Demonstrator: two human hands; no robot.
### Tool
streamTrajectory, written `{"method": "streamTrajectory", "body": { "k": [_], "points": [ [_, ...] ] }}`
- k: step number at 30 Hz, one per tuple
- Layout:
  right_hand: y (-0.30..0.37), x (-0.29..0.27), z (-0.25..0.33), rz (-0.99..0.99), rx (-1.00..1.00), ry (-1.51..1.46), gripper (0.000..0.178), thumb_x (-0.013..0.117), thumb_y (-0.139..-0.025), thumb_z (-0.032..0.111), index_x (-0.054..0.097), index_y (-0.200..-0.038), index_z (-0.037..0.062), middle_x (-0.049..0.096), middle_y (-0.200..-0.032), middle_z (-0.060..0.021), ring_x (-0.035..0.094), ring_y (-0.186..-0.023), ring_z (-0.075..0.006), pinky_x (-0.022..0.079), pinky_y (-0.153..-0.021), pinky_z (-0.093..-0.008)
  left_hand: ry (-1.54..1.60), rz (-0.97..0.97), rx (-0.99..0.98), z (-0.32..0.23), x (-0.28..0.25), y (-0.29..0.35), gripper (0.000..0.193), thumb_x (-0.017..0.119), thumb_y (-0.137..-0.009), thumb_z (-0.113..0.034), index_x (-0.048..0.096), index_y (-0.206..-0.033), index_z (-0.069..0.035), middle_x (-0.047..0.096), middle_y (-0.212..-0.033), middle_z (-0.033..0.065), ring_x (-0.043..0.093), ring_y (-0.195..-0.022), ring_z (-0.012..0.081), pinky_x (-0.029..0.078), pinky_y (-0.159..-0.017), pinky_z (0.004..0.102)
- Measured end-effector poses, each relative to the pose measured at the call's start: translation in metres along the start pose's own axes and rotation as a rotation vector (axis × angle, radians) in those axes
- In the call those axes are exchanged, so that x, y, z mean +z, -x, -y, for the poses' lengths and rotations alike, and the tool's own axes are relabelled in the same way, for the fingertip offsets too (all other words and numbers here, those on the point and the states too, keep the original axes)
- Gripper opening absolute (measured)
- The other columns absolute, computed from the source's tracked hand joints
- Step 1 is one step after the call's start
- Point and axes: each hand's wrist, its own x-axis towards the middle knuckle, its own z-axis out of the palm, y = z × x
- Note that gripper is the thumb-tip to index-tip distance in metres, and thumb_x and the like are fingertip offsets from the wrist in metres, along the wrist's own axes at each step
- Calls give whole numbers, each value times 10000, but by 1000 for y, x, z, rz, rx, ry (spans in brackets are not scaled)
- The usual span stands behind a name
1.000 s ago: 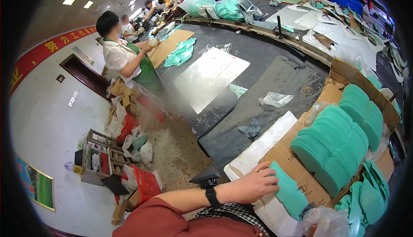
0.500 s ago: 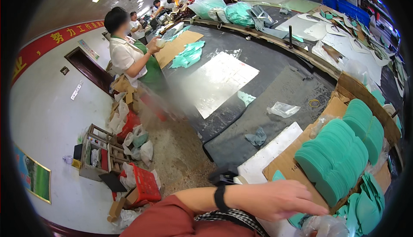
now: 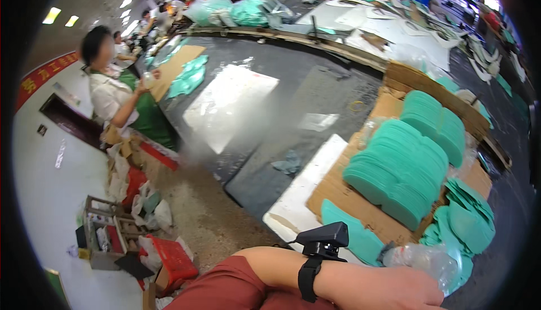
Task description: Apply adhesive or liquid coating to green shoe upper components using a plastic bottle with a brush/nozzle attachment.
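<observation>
My left hand [image 3: 386, 288] reaches across the lower edge, with a small black camera [image 3: 328, 237] strapped at its wrist. Its fingers point down out of the picture, so I cannot tell how they are bent. Just beyond it lies a crumpled piece of clear plastic [image 3: 420, 258], a bag or a bottle. Close by, a flat green foam piece [image 3: 349, 232] sits partly over the cardboard [image 3: 322, 194]. Stacks of green sole-shaped foam sheets [image 3: 397, 169] stand on the cardboard. Loose green pieces [image 3: 465, 214] are heaped at their right. My right hand is out of view.
A white board [image 3: 304, 177] runs beside the cardboard on the dark table [image 3: 242, 161]. A raised wooden edge [image 3: 315, 46] bounds the far side. At left stands a person in a green apron [image 3: 152, 110]. Red crates [image 3: 174, 259] and bags fill the floor by the wall.
The view has swung to the right, bringing the stacks nearer the middle. My left hand has moved lower, its fingers leaving the picture. More of the flat green piece and clear plastic shows.
</observation>
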Motion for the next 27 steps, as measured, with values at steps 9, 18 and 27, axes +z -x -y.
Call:
{"method": "streamTrajectory", "body": {
  "k": [9,18,27],
  "points": [
    [56,-77,-42,-11,292,362,943,789,-841,506,380,-1512,-15,506,-1444,-200,550,-1252,-292,421,-1098,-425,-1019,43,-671,35,-54,165,476,674,-727,-15,692,-1192,-114,649,-1122,79,586,-1086,318,451,-960,434],
    [50,-83,-52,194,-149,863,280,728,-853,258,689,-1007,27,706,-1058,-137,683,-1002,-309,555,-900,-483,247,-517,-733,8,-39,168,369,646,-988,-117,620,-1356,-101,645,-1155,56,619,-1093,201,495,-969,371],
    [48,-24,-3,-90,-10,521,432,703,-907,285,591,-1222,13,618,-1256,-148,587,-1175,-319,459,-1028,-490,1528,-527,-340,-21,0,61,543,646,-924,8,446,-1424,-65,597,-1024,123,679,-983,272,606,-898,461]
  ]
}}
